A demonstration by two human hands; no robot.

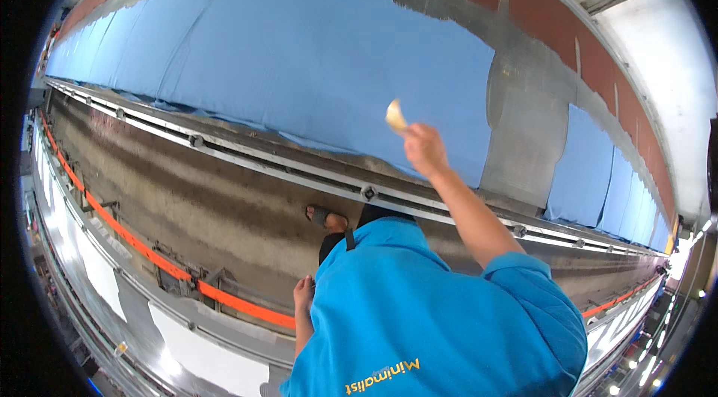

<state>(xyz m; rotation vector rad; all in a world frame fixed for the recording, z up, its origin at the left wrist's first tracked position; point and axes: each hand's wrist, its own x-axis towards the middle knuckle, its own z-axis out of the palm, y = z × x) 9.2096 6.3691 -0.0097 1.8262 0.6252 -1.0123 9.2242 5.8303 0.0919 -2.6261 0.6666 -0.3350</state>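
Note:
My right hand (424, 149) reaches out over a long light-blue fabric sheet (314, 68) spread on the table. Its fingers are closed on a small cream-coloured curved piece (395, 115), slightly blurred, whose kind I cannot make out. The piece appears above the cloth near its right end; whether it touches the cloth I cannot tell. Low at my side, my left hand (303, 292) hangs with its fingers curled, away from the table, and nothing shows in it.
A metal rail (284, 167) with round fittings runs along the table's near edge. Past a bare grey strip (529, 128) lies another blue fabric piece (587, 165). Behind me are an orange bar (247, 307) and a second table with white sheets (209, 352). A sandalled foot (327, 217) stands in the aisle.

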